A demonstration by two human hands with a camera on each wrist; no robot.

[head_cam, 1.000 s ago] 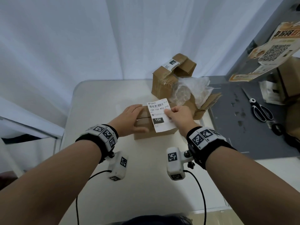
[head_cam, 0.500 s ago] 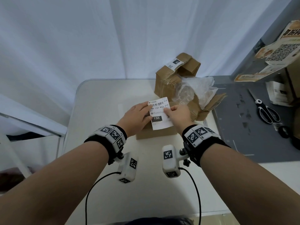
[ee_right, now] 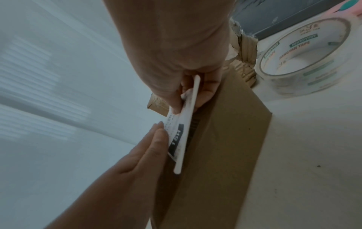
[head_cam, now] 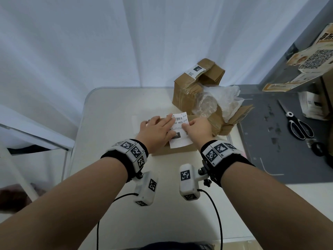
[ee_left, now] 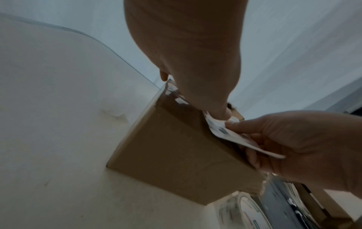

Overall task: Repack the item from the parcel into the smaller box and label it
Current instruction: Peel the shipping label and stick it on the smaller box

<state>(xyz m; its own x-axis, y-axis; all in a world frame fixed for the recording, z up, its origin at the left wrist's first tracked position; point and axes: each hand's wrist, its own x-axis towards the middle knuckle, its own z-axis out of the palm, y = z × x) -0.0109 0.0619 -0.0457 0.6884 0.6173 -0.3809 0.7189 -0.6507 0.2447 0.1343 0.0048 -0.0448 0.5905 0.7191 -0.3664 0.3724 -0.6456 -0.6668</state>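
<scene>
Head view: right grip point(head_cam: 195, 129) pinches label point(head_cam: 180, 139); flat left grip point(head_cam: 156, 130) presses it onto small box point(head_cam: 173, 151).

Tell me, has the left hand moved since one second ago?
Yes. The left hand has slid rightward across the small box top, and its fingers now lie on the label, which they did not touch before.

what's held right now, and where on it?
The right hand pinches the shipping label by its right edge. The left hand holds nothing; its straight fingers press the label's left side onto the small box.
</scene>
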